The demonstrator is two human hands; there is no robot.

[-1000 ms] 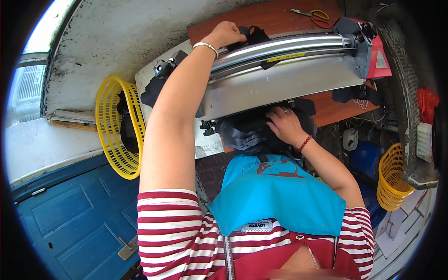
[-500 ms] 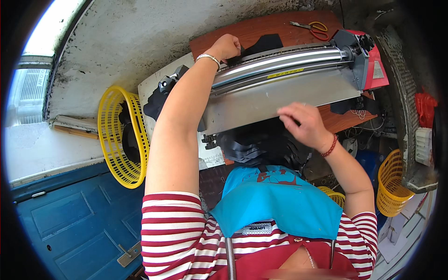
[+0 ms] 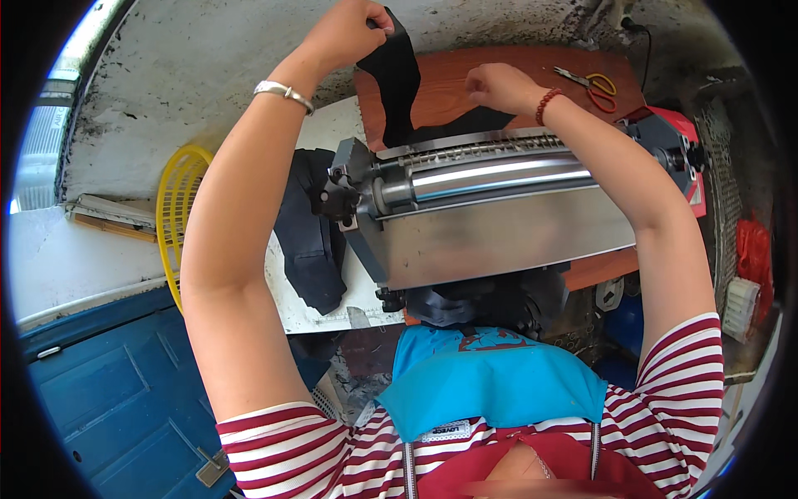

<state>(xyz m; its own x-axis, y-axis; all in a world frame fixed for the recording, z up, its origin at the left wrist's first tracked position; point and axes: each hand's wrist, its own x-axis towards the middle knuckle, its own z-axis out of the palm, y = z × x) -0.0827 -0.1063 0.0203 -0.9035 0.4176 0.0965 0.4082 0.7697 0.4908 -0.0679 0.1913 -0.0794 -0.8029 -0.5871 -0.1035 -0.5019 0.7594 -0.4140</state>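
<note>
My left hand (image 3: 359, 32) is raised beyond the roller machine (image 3: 499, 179), its fingers closed on the top end of a thin black sheet piece (image 3: 392, 79). The piece hangs down toward the machine's far side, where black material (image 3: 465, 123) lies along the far edge of the rollers. My right hand (image 3: 505, 87) hovers over the brown wooden board (image 3: 449, 71), just beyond the rollers. Its fingers are loosely bent and apart, with nothing visible in them. The smooth metal plate (image 3: 499, 237) slopes toward me in front of the rollers.
Scissors (image 3: 592, 87) with yellow and red handles lie on the board's right. Stacked black pieces (image 3: 312, 233) rest left of the machine, and more dark pieces (image 3: 490, 299) lie below its plate. A yellow basket (image 3: 170, 212) stands at the left, near a blue door (image 3: 125, 399).
My left hand has lifted up and left, pulling the black piece up. My right hand has moved from above the front plate to the machine's far side. The view has shifted slightly.
</note>
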